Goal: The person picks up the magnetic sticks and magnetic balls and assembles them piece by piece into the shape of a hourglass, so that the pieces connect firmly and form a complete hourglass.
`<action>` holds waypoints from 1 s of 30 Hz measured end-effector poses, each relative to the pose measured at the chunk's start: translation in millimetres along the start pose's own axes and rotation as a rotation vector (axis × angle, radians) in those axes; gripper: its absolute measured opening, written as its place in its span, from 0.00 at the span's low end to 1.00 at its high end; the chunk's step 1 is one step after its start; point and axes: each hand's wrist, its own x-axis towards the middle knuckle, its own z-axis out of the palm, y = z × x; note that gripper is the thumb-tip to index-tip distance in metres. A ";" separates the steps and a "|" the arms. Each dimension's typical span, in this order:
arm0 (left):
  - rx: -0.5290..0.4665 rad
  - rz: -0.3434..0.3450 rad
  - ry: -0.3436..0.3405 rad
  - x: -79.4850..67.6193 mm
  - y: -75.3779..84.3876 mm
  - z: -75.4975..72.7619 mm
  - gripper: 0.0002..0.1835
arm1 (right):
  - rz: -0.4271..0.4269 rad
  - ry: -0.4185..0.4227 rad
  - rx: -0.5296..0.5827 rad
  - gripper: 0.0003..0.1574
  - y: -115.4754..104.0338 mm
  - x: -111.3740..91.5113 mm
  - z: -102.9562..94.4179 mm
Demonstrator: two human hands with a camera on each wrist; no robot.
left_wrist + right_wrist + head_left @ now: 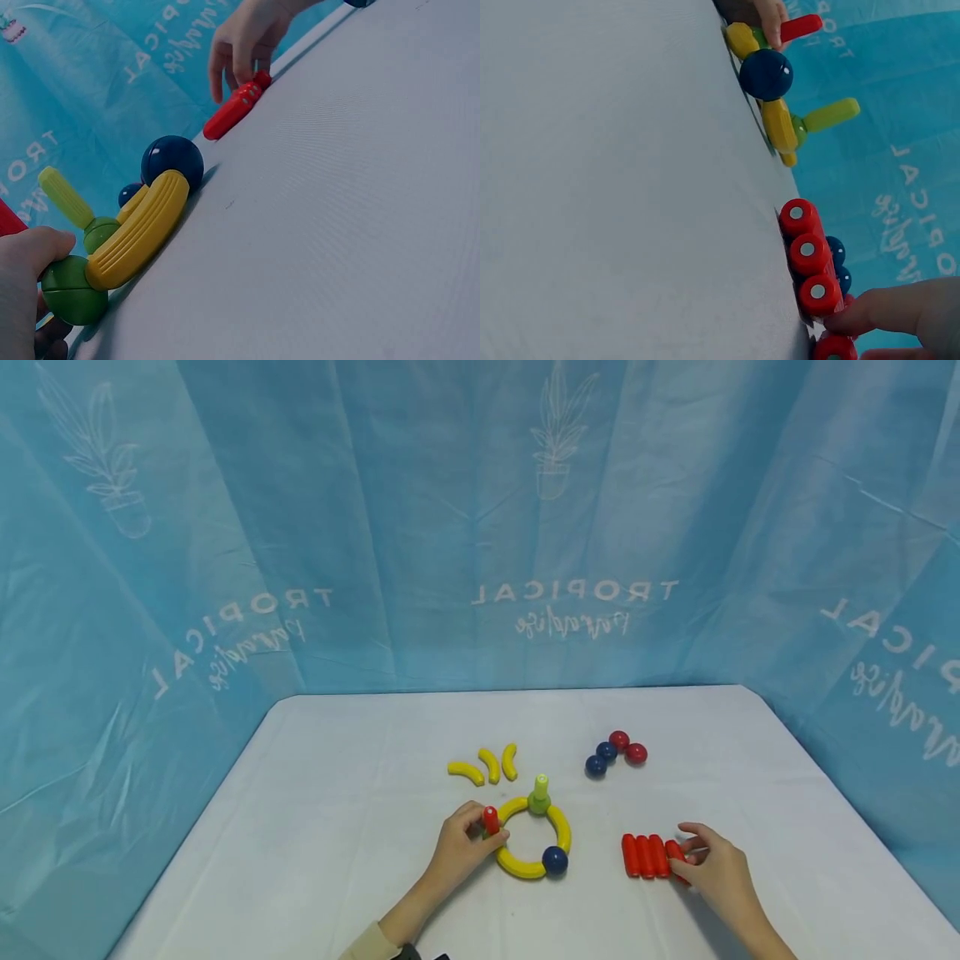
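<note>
My left hand point(461, 843) grips a green ball point(75, 292) at the left of a ring, thumb on top of it. A red rod point(491, 820) stands upright from that ball. The ring joins curved yellow pieces point(521, 867), a dark blue ball point(555, 860) and a second green ball point(538, 804), which carries an upright light green rod point(542, 785). On the right, my right hand point(720, 868) pinches the end red rod point(677, 860) of a row. This rod lies slightly tilted beside the other red rods point(640, 857). My fingers partly cover it.
Behind the ring lie three loose curved yellow pieces point(490, 765). Two dark blue balls point(596, 766) and two dark red balls point(636, 753) sit grouped farther back to the right. A blue printed curtain point(420, 527) hangs around the white table point(315, 827).
</note>
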 end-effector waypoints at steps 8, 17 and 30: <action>0.021 0.015 0.005 -0.6 -2.8 0.9 0.07 | -0.050 0.131 0.063 0.27 -4.0 -1.0 -2.3; 0.017 0.029 0.017 1.3 -2.6 2.0 0.07 | -0.232 0.187 0.163 0.27 -33.8 -0.1 11.4; 0.021 0.064 0.024 0.6 -0.1 1.0 0.06 | -0.480 -0.061 0.469 0.19 -92.0 -9.4 63.9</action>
